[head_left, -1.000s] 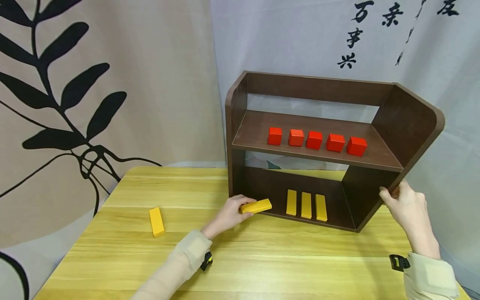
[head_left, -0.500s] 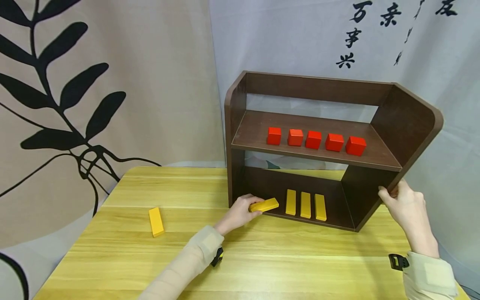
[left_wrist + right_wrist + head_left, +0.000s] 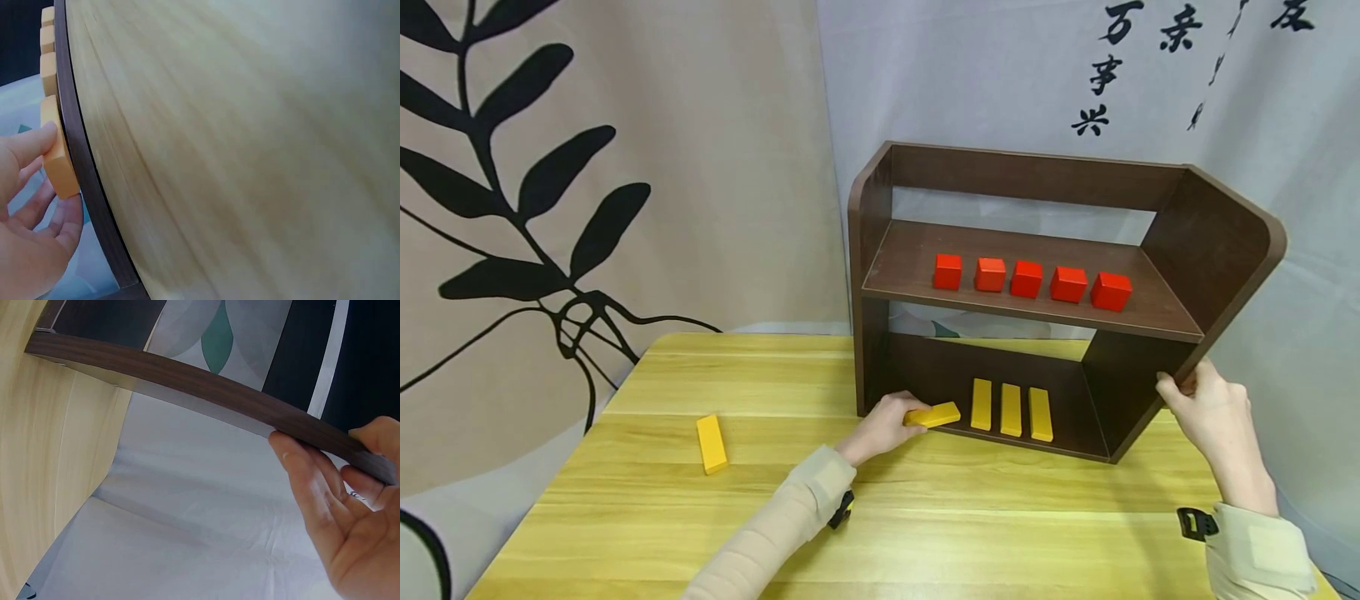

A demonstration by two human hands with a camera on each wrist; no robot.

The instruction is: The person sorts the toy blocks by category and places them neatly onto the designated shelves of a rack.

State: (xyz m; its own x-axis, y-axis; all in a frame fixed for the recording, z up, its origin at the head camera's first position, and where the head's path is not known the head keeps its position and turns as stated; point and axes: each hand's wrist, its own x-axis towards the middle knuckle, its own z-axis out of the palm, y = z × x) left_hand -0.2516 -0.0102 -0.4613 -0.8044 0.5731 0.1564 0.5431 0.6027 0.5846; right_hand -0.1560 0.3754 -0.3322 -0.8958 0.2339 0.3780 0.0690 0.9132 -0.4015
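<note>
Between thumb and fingers, my left hand (image 3: 886,427) pinches a yellow block (image 3: 934,415) at the front left of the lower shelf (image 3: 925,358). In the left wrist view that block (image 3: 57,153) lies along the dark front edge, in line with the other yellow blocks. Three yellow blocks (image 3: 1011,410) sit in a row on the lower shelf to its right. My right hand (image 3: 1216,412) grips the right side panel (image 3: 1240,242) of the brown two-tier shelf; in the right wrist view, thumb and fingers (image 3: 300,472) lie on either side of the panel.
Several red cubes (image 3: 1027,279) stand in a row on the upper shelf (image 3: 917,242). Another yellow block (image 3: 712,444) lies alone on the wooden table (image 3: 625,517), left of the shelf. Printed cloths (image 3: 722,167) hang behind the table.
My left hand has moved right with the yellow block, bringing it over the lower shelf's front edge, closer to the row of three. The right hand keeps its grip on the panel.
</note>
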